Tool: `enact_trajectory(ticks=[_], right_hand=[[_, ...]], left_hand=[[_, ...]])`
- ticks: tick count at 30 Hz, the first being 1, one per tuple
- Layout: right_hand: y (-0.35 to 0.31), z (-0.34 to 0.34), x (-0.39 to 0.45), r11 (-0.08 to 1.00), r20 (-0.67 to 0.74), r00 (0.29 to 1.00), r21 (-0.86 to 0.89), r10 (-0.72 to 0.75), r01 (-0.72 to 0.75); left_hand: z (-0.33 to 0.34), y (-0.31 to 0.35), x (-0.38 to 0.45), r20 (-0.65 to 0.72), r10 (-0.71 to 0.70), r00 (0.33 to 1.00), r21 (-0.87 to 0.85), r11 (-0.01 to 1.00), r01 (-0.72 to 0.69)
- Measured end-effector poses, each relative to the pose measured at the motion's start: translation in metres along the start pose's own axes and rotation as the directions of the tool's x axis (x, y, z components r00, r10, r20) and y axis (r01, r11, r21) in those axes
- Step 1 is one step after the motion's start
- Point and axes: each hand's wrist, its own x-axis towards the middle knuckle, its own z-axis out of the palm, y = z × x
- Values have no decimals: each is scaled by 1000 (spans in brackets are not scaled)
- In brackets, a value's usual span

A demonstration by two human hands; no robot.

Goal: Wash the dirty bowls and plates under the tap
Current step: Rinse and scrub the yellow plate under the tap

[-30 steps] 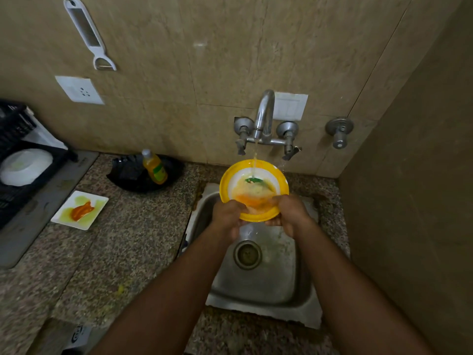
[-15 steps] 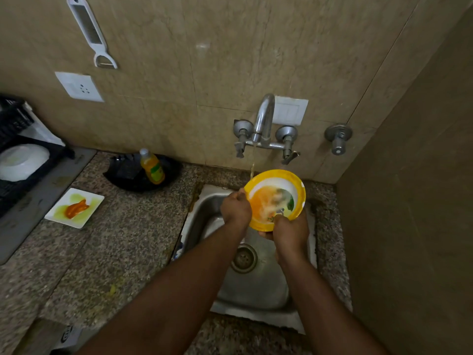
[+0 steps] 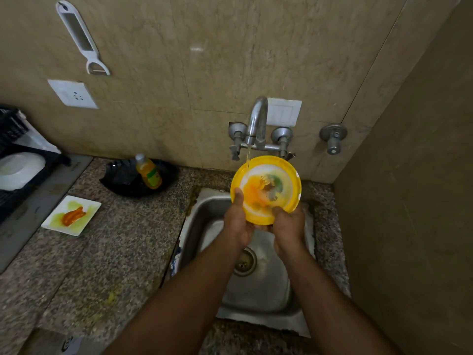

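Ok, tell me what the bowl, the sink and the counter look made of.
Bowl: probably plastic, with a glossy yellow rim and white inside. Sink: dull grey metal with soft reflections, likely stainless steel. Counter: speckled, polished stone, seemingly granite.

Yellow-rimmed bowl (image 3: 266, 189) with white inside, smeared orange and green — held tilted over the sink (image 3: 258, 283), under the tap (image 3: 257, 124), thin stream hitting its upper left. Square white plate (image 3: 71, 215) with orange-green residue — flat on surface (image 3: 115, 252), far left.
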Motion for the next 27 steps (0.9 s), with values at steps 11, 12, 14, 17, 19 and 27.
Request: enact_trajectory(ticks=[11, 12, 14, 17, 19, 27], right_hand=[[45, 15, -28, 298, 401, 878, -832, -260, 468], [50, 16, -34, 212, 460, 855, -835, -237, 508], [52, 18, -45, 167, 510, 851, -834, -128, 526], [49, 15, -35, -14, 582, 813, -813, 24, 583], [49, 12, -15, -36, 585, 810, -809, 47, 587], [33, 14, -38, 109, 502, 849, -864, 162, 491]], left_hand=[[-51, 18, 24, -97, 417, 903, 636, 724, -266], [-51, 18, 18, -125, 440, 889, 624, 732, -274], [-56, 15, 11, -149, 468, 871, 611, 736, -291], [-68, 5, 9, -130, 455, 881, 634, 721, -279], [-71, -2, 11, -146, 461, 875, 672, 695, -254], [-50, 10, 0, -230, 484, 845, 678, 702, -218]])
